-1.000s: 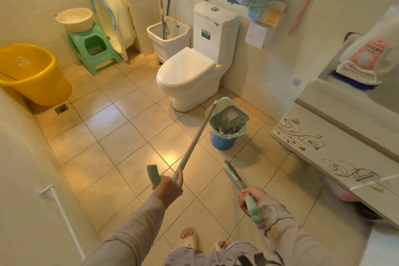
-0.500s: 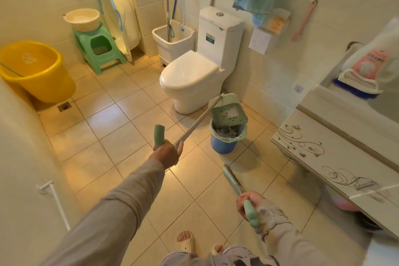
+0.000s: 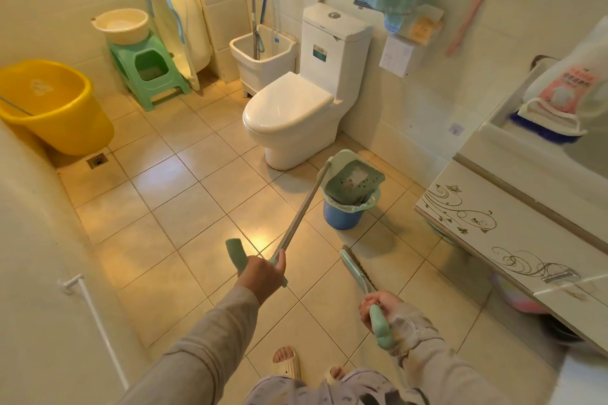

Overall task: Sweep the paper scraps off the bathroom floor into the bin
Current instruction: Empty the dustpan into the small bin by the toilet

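Because paper scraps [image 3: 357, 178] are almost weightless and limp, they cling to the pan rather than slide, so I judge the dustpan [image 3: 353, 178] needs a steep tilt and maybe a small shake. It looks like light, stiff plastic on a long metal handle [image 3: 297, 217]; holding near the green grip at the top gives leverage but little fine control at the far end.

A pale scrap lies against the perforated green pan face, with darker bits below it near the lip. That lip dips inside the blue bin [image 3: 345, 214], which wears a green liner and stands on the floor tiles [image 3: 184, 207] between the toilet base [image 3: 292, 128] and the cabinet's front edge [image 3: 500, 223].

Fingers of the left hand [image 3: 261, 274] are wrapped tight round the dustpan handle. The right hand [image 3: 378, 306] is clamped on the broom [image 3: 357, 270], whose head rests on the tiles just beside the bin. No loose scraps show on the open floor.
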A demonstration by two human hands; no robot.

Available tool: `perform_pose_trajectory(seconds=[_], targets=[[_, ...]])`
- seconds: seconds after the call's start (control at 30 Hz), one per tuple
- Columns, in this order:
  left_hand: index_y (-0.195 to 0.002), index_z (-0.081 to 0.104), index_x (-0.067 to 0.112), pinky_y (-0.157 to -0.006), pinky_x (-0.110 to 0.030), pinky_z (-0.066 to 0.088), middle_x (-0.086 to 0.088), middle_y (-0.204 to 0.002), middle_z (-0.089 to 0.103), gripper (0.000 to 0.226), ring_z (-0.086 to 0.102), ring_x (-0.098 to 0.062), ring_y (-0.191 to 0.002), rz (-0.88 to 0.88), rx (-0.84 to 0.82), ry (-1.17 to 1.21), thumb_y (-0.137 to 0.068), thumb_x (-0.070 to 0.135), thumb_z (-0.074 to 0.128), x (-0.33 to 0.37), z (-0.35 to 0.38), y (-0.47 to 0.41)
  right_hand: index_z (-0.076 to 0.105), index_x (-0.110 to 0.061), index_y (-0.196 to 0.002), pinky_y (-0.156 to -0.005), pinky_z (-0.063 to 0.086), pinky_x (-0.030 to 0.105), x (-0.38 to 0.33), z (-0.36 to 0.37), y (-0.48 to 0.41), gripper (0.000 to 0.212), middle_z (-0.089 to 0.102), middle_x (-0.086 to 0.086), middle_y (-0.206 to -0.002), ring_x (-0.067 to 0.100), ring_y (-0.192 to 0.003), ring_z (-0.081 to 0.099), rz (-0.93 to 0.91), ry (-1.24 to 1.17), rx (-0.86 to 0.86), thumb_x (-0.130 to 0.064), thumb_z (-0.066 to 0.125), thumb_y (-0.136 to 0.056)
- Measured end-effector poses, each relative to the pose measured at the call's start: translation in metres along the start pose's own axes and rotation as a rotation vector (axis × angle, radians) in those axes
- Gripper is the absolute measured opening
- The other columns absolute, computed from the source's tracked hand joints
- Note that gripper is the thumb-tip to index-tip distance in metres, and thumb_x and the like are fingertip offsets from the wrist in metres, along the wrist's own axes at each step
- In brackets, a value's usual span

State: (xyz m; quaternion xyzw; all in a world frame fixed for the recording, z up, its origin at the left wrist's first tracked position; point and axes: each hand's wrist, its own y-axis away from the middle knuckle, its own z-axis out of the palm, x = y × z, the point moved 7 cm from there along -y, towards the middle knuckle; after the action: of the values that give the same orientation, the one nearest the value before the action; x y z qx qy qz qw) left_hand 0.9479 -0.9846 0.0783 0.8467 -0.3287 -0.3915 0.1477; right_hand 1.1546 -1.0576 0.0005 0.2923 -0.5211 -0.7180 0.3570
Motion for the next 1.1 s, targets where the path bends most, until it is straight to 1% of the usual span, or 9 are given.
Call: perform_pose_trajectory(seconds=[0.03,0.17,0.37,0.47,0.57,0.7,0.87,1.0,1.1], targets=[[-0.144,0.01,-0.01,-0.038,-0.027,0.027,-0.007,-0.086,0.067,0.072,0.068,-0.016,-0.074,-0.013,0.021,0.019,-0.088,-0.011,0.055,0.0,-0.001,0.0,0.037,-0.01,-0.063,-0.026,0.039,0.016,0.001,0.001,-0.001,0.035,0.035,0.003,-0.028,0.014,-0.016,0.035,0.004,0.002,-0.001,-0.01,0.036,-0.098],[-0.144,0.012,-0.01,-0.059,-0.024,0.049,-0.005,-0.086,0.069,0.072,0.069,-0.016,-0.074,-0.023,0.075,0.012,-0.088,-0.01,0.057,-0.013,-0.003,-0.005,0.036,-0.011,-0.062,-0.027,0.04,0.017,0.003,0.002,-0.002,0.036,0.036,0.003,-0.028,0.014,-0.016,0.036,0.013,-0.019,-0.006,-0.011,0.035,-0.098],[-0.148,0.004,-0.001,-0.043,-0.026,0.031,-0.007,-0.08,0.065,0.073,0.065,-0.016,-0.069,-0.11,0.047,0.227,-0.093,-0.002,0.051,-0.032,0.005,0.002,0.04,-0.007,-0.066,-0.027,0.041,0.018,0.002,-0.005,-0.006,0.031,0.04,0.006,-0.034,0.014,-0.018,0.039,0.012,-0.079,-0.003,-0.008,0.038,-0.096],[-0.149,0.006,0.009,-0.06,-0.03,0.046,-0.008,-0.091,0.069,0.073,0.068,-0.02,-0.077,-0.202,0.032,0.457,-0.093,0.003,0.052,-0.036,0.01,0.006,0.041,-0.005,-0.067,-0.028,0.041,0.018,0.001,-0.007,-0.01,0.029,0.04,0.006,-0.034,0.014,-0.019,0.039,0.005,-0.108,0.011,-0.009,0.039,-0.096],[-0.144,0.025,0.017,-0.071,-0.03,0.052,-0.006,-0.097,0.067,0.057,0.065,-0.02,-0.078,-0.316,0.082,0.787,-0.093,0.009,0.048,-0.051,0.007,0.008,0.041,-0.006,-0.067,-0.03,0.042,0.017,-0.001,-0.007,-0.015,0.028,0.042,0.007,-0.037,0.014,-0.02,0.041,-0.023,-0.132,0.038,-0.01,0.04,-0.095],[-0.121,0.056,0.021,-0.074,-0.034,0.054,-0.006,-0.096,0.066,0.034,0.062,-0.023,-0.082,-0.565,0.186,1.291,-0.089,0.01,0.051,-0.087,0.003,0.017,0.044,-0.001,-0.074,-0.033,0.046,0.018,-0.001,-0.003,-0.021,0.023,0.048,0.014,-0.047,0.018,-0.022,0.045,-0.024,-0.109,0.077,-0.012,0.042,-0.095],[-0.111,0.064,0.007,-0.072,-0.04,0.054,-0.01,-0.083,0.063,0.029,0.06,-0.028,-0.074,-0.755,0.244,1.68,-0.082,0.005,0.063,-0.13,0.017,0.028,0.045,0.002,-0.088,-0.034,0.049,0.023,-0.002,0.006,-0.026,0.016,0.048,0.015,-0.07,0.022,-0.024,0.048,-0.029,-0.061,0.134,-0.013,0.043,-0.095],[-0.108,0.063,0.003,-0.049,-0.029,0.043,-0.005,-0.064,0.053,0.028,0.048,-0.02,-0.053,-0.835,0.219,1.78,-0.082,0.012,0.069,-0.144,0.043,0.043,0.045,0.004,-0.086,-0.032,0.047,0.022,-0.002,0.015,-0.029,0.018,0.051,0.018,-0.052,0.021,-0.022,0.047,-0.039,-0.031,0.144,-0.011,0.041,-0.096],[-0.102,0.065,0.009,-0.057,-0.034,0.051,-0.005,-0.067,0.057,0.025,0.053,-0.023,-0.058,-0.875,0.172,1.681,-0.081,0.02,0.07,-0.149,0.063,0.056,0.048,0.005,-0.08,-0.03,0.045,0.02,0.0,0.027,-0.027,0.027,0.048,0.016,-0.037,0.02,-0.02,0.046,-0.044,-0.023,0.11,-0.012,0.038,-0.098]])
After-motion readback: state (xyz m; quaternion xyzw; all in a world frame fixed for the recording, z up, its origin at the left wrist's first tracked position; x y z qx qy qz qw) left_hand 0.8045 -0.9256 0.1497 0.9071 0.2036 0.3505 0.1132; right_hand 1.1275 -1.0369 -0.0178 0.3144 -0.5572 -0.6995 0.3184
